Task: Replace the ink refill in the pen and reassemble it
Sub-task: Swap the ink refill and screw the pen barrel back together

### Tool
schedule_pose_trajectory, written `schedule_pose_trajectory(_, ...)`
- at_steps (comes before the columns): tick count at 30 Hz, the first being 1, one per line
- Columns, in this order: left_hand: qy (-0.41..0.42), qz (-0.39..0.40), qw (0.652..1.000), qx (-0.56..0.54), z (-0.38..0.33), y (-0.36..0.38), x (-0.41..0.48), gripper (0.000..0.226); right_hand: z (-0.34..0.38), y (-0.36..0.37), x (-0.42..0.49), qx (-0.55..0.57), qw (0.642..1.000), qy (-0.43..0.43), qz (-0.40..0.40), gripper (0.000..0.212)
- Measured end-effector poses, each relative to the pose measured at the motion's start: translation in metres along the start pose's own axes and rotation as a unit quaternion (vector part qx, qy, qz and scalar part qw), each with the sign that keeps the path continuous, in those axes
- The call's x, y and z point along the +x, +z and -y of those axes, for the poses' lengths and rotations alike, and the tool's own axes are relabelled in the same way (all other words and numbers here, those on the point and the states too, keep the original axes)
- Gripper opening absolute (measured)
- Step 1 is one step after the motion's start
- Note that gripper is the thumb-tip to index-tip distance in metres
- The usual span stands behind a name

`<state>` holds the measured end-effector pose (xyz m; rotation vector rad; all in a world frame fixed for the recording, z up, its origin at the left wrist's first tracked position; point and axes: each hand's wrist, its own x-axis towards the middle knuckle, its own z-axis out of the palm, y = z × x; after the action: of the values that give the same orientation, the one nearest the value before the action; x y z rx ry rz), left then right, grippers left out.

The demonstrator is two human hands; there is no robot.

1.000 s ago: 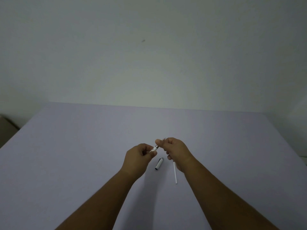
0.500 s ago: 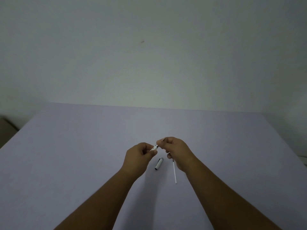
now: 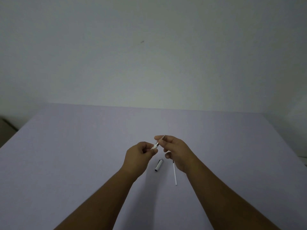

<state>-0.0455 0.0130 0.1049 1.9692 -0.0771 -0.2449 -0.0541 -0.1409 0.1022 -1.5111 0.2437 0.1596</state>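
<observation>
My left hand [image 3: 139, 155] is closed around the white pen barrel [image 3: 154, 146], of which only a short end with a silver ring shows. My right hand [image 3: 174, 150] pinches the thin tip end [image 3: 162, 138] that sticks out of the barrel, tilted up to the right. Both hands hover above the pale purple table [image 3: 83, 146]. Below them on the table lies the pen cap [image 3: 159, 165], white with a dark open end. A thin white ink refill [image 3: 174, 174] lies just right of the cap, its top end partly hidden by my right hand.
A plain pale wall rises behind the table's far edge [image 3: 149, 107]. A brownish object [image 3: 6, 130] sits off the table's left side. The table's right edge [image 3: 290, 146] runs diagonally down the frame.
My right hand has drawn slightly up and to the right, so more of the thin tip end shows between the two hands. The cap and loose refill have not moved.
</observation>
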Motion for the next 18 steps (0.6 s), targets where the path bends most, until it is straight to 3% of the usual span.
schedule_pose_trajectory(5, 0.006, 0.003, 1.000, 0.016, 0.002, 0.002, 0.002, 0.008, 0.000, 0.003, 0.004, -0.048, 0.996, 0.028, -0.063, 0.018)
schedule_pose_trajectory(9, -0.013, 0.009, 1.000, -0.010, 0.002, 0.001, 0.006, 0.006, 0.001, -0.001, 0.006, -0.033, 0.999, 0.004, -0.009, 0.008)
schedule_pose_trajectory(18, 0.103, -0.104, 0.965, 0.219, 0.021, 0.013, 0.014, 0.010, -0.007, 0.017, 0.024, -0.082, 0.993, 0.059, -0.067, 0.014)
